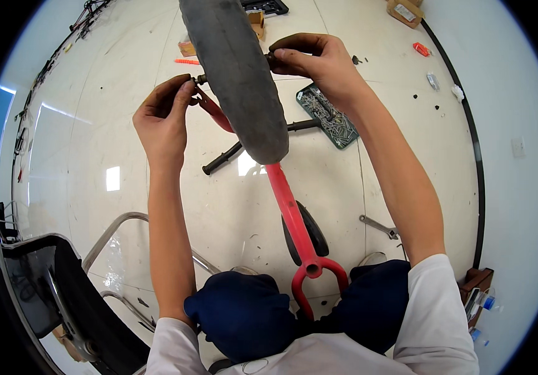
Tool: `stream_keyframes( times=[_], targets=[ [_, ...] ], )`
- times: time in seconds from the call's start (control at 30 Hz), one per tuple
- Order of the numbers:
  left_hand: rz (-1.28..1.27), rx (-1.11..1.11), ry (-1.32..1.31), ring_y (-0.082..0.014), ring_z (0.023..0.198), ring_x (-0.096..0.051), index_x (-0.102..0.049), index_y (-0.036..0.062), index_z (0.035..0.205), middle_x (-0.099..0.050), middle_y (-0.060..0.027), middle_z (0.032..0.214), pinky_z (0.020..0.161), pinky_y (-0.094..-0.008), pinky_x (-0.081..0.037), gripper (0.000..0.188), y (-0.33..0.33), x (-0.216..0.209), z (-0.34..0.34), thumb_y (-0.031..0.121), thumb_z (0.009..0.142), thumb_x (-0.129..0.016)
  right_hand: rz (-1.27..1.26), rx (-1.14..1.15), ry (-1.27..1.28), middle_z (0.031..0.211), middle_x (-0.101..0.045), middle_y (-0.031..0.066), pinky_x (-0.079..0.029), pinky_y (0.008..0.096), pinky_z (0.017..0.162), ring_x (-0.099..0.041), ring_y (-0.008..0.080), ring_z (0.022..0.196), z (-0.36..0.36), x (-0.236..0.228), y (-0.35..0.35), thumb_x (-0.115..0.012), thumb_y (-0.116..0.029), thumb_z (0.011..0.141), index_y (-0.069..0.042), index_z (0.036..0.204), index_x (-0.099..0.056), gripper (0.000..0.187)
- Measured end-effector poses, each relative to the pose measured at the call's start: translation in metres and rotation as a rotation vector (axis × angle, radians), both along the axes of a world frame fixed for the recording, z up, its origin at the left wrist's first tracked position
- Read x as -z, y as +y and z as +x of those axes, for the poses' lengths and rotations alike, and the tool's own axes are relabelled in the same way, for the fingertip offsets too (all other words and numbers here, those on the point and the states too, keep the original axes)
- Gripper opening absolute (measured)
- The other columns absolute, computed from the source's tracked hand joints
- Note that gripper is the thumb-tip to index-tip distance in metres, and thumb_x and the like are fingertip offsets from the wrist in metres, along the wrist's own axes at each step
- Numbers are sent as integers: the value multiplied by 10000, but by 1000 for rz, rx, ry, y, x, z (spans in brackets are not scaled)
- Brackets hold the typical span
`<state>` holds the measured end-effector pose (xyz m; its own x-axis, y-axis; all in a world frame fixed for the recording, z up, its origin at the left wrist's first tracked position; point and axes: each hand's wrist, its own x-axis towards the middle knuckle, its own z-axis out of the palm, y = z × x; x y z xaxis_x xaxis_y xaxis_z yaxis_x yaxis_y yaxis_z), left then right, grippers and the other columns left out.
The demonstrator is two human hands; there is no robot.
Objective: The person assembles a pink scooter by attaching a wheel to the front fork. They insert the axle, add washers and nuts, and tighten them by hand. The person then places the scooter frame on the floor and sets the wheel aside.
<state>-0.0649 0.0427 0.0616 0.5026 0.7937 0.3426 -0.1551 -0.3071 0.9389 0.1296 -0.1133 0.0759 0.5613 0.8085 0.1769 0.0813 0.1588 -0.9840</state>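
Glossy pale tiles cover the floor [119, 134], with a white wall [512, 100] at my right and a black chair [72, 306] by my left side. In front of me the dark wheel [237, 81] stands on edge above the red frame [291, 219], between my hands. My left hand [165, 122] has thumb and forefinger pinched on small metal hardware at one end of the axle [202, 79]; my right hand [328, 65] pinches the opposite end.

I judge that an uneven grip could let the wheel tip sideways, since its weight seems to hang above two small pinches. A nut or washer could slip from my fingertips and skitter over the smooth tiles, or drop among the loose screws in the green tray [332, 140]. If one axle end sat lower than the other, the wheel might rub or jam against the red fork arm [217, 114].

The tyre hides most of the axle and whatever fork arm lies on its right. I can't tell whether the left end rests in its slot, or what exactly my right fingers cover. The wheel's top is cut off, and the black shape [312, 231] under the frame is partly hidden.
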Motion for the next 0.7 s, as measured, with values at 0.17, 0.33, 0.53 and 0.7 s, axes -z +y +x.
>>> stream_keyframes(
  times=[0.17, 0.33, 0.53, 0.7],
  targets=[
    [-4, -1, 18, -143, 815, -658, -690, -54, 1021, -703, -98, 905, 763, -273, -536, 184, 0, -2, 1, 50, 870, -691, 51, -23, 10, 1007, -689, 167, -554, 332, 915, -696, 236, 940, 1, 1, 0, -672, -81, 868, 82, 1085, -642, 272],
    [11, 13, 2, -155, 820, -664, -677, -72, 1038, -701, -114, 912, 769, -281, -541, 190, -1, 2, -2, 42, 886, -671, -48, 8, -52, 1014, -697, 149, -537, 301, 917, -691, 209, 952, -3, -4, 1, -702, -72, 837, 69, 1093, -657, 295],
    [-13, 24, -24, -156, 816, -665, -670, -74, 1066, -701, -112, 918, 774, -278, -540, 207, -5, 4, 0, 40, 893, -661, -83, 52, -35, 979, -710, 140, -535, 285, 832, -692, 196, 909, -3, 3, 2, -738, -56, 793, 63, 1046, -681, 285],
    [14, 49, 47, -132, 784, -634, -679, -65, 1062, -695, -92, 906, 750, -265, -525, 207, 6, 4, -1, 57, 896, -664, -69, 26, -106, 952, -712, 139, -535, 286, 818, -691, 198, 900, 2, 5, 9, -721, -50, 792, 63, 1007, -690, 245]
  ],
)
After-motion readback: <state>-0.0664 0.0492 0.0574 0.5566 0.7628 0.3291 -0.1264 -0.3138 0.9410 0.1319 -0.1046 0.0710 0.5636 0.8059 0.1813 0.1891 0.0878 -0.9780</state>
